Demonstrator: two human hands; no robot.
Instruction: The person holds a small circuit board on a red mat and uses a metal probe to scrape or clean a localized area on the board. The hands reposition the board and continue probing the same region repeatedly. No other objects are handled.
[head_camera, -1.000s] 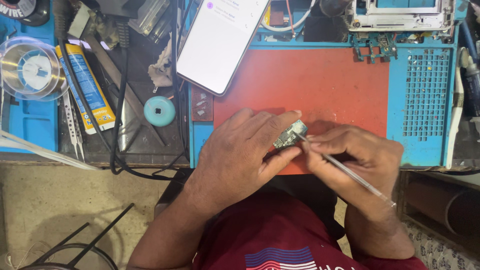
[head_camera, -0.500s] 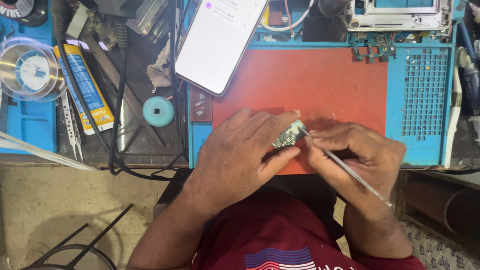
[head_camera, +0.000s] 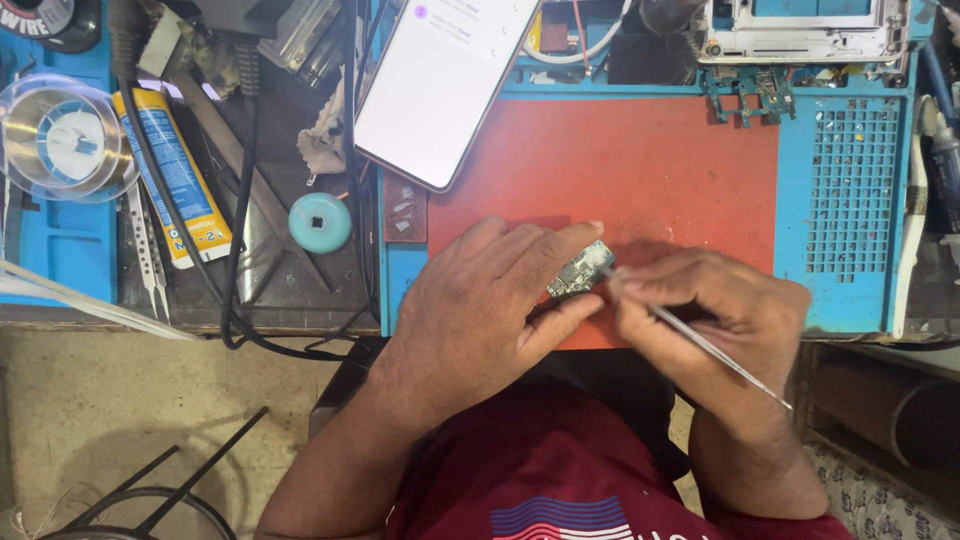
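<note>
My left hand (head_camera: 490, 310) pinches a small circuit board (head_camera: 580, 268) between thumb and fingers, just above the near edge of the red work mat (head_camera: 620, 160). My right hand (head_camera: 720, 310) grips a thin metal probe (head_camera: 710, 350) like a pen. The probe's tip rests against the right end of the board, and its long shaft trails back to the lower right. Most of the board is hidden under my left fingers.
A white-screened smartphone (head_camera: 440, 80) leans over the mat's upper left corner. The blue mat frame (head_camera: 850, 190) has a perforated grid at right. Left of it lie a glue tube (head_camera: 175, 170), tweezers (head_camera: 145, 250), a teal round cap (head_camera: 320, 222), a clear wire spool (head_camera: 65, 140) and black cables (head_camera: 235, 300).
Both hands stay in place over the mat's near edge. The probe tip shifts slightly against the board; nothing is picked up or let go.
</note>
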